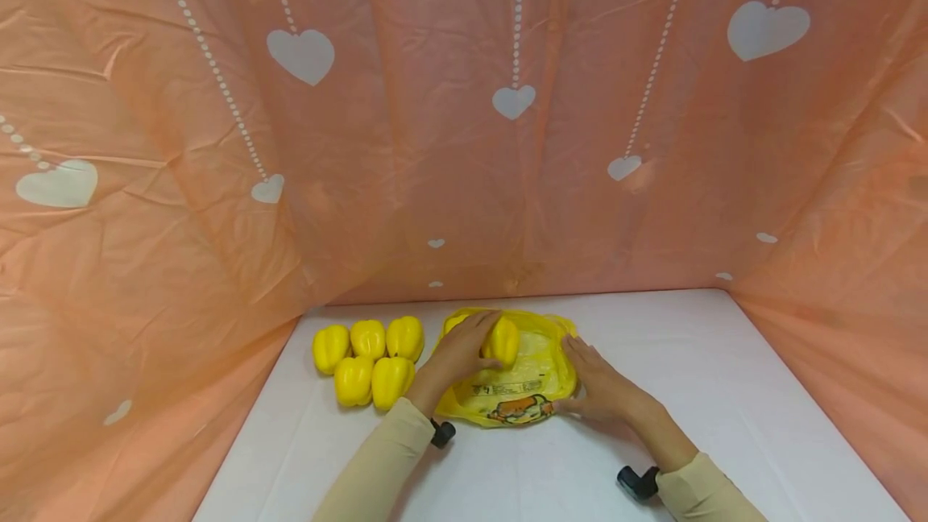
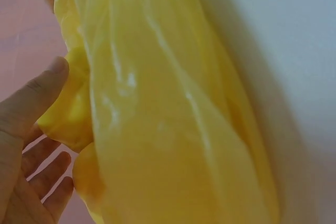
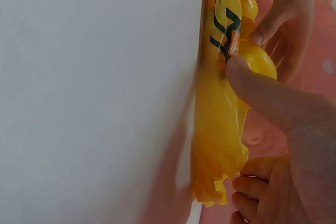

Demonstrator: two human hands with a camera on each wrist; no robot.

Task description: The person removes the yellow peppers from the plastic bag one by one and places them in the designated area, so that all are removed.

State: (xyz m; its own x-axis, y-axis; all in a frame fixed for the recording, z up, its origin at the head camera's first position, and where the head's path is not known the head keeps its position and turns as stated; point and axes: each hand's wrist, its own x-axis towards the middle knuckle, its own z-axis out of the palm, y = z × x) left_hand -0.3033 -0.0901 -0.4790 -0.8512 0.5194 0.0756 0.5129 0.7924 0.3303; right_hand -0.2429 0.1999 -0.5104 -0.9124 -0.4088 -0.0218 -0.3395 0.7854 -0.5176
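My left hand (image 1: 461,345) grips a yellow bell pepper (image 1: 506,342) over the mouth of a yellow plastic bag (image 1: 545,361), thumb on the near side and fingers on the far side. The bag lies spread wide, with printed lettering and an orange picture at its front. A second yellow pepper (image 1: 453,322) shows at the bag's back left, partly behind my left hand. At the bag's right side my right hand (image 1: 605,389) is spread, its thumb (image 3: 252,80) at the front edge and its fingers along the side. In the left wrist view the bag's wall covers part of the peppers.
Left of the bag, several yellow bell peppers (image 1: 355,381) stand in two rows on the white table (image 1: 667,353). An orange sheet (image 1: 464,208) with white hearts hangs behind the table and along both sides. Each wrist wears a small black camera (image 1: 638,483).
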